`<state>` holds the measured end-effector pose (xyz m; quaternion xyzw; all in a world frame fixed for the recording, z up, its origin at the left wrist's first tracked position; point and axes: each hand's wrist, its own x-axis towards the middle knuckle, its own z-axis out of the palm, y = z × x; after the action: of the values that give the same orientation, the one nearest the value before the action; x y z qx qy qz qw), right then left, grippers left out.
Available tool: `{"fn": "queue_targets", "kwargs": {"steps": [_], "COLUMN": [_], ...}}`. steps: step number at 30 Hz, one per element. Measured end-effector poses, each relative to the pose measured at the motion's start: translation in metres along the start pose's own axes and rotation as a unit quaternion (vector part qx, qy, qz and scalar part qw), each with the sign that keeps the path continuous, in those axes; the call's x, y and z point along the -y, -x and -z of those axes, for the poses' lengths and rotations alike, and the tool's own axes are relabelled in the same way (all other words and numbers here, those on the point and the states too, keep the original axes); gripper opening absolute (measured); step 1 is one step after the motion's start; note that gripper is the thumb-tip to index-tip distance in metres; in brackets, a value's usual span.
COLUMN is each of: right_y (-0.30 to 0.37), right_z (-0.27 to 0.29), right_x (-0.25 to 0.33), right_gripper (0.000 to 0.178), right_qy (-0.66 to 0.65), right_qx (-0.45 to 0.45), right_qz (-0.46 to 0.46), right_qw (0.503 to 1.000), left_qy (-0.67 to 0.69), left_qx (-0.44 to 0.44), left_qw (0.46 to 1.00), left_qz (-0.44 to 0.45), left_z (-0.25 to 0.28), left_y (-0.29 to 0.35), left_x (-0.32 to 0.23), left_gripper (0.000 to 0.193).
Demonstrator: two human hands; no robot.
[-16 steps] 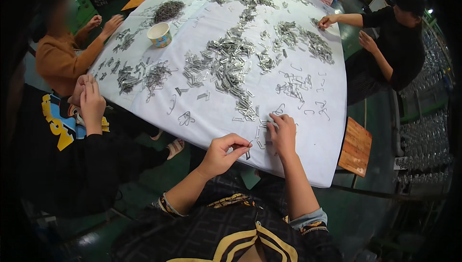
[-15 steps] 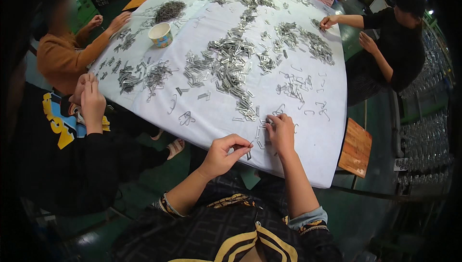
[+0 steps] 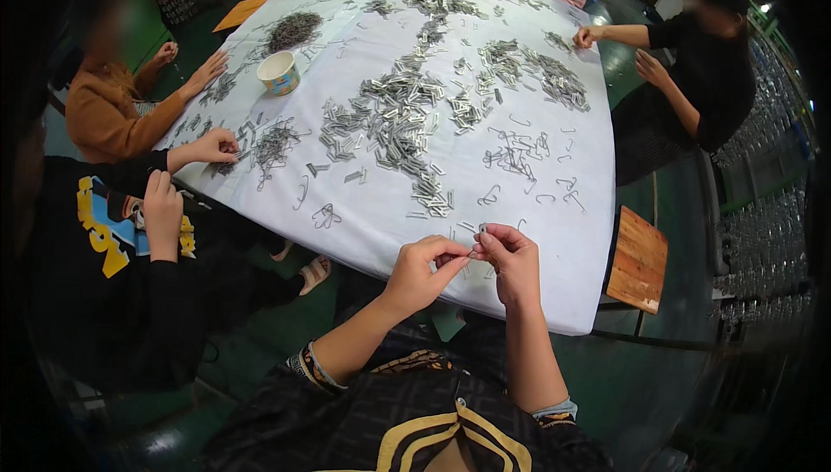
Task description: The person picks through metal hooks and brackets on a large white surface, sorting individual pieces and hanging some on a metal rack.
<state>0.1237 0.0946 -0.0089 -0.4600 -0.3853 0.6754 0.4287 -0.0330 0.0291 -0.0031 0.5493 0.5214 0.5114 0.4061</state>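
Close together over the near edge of the table, my two hands meet at the fingertips. Thumb and fingers of my left hand point(image 3: 428, 271) pinch a thin wire hook, mostly hidden by the fingers. My right hand point(image 3: 511, 262) grips a small flat silver metal clip point(image 3: 483, 229) that sticks up above the fingertips. Just beyond lies a long heap of the same metal clips point(image 3: 394, 117), with a few loose ones under my hands. Bent wire hooks point(image 3: 518, 158) lie tangled to the right of the heap.
A white cloth point(image 3: 563, 286) covers the table. A paper cup point(image 3: 279, 74) stands at the far left by a dark pile of small wire pieces point(image 3: 294, 32). Co-workers' hands point(image 3: 212, 148) work along the left, right and far sides. A wooden stool point(image 3: 639, 260) stands at the right.
My right hand has lifted from the loose clips on the table with one clip and come to my left fingertips. At the left, a co-worker's hand has reached onto the table.
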Motion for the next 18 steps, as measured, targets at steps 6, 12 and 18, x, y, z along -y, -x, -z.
{"fn": "queue_targets", "kwargs": {"steps": [6, 12, 18], "right_y": [0.016, 0.022, 0.025], "right_z": [0.022, 0.034, 0.047], "right_x": [0.015, 0.015, 0.009], "right_gripper": [0.011, 0.014, 0.016], "right_qy": [-0.096, -0.130, -0.092], "right_qx": [0.036, -0.003, -0.061], "right_qz": [-0.050, -0.057, -0.043], "right_qw": [0.993, 0.990, 0.993], "left_qy": [0.124, 0.196, 0.127], "left_qx": [0.030, 0.063, 0.079], "left_qw": [0.991, 0.974, 0.986], "left_qz": [0.042, 0.097, 0.075], "left_z": [-0.014, -0.019, -0.020], "left_y": [-0.009, -0.011, -0.013], "left_x": [0.003, 0.002, 0.006], "left_gripper": [0.014, 0.014, 0.014]}}
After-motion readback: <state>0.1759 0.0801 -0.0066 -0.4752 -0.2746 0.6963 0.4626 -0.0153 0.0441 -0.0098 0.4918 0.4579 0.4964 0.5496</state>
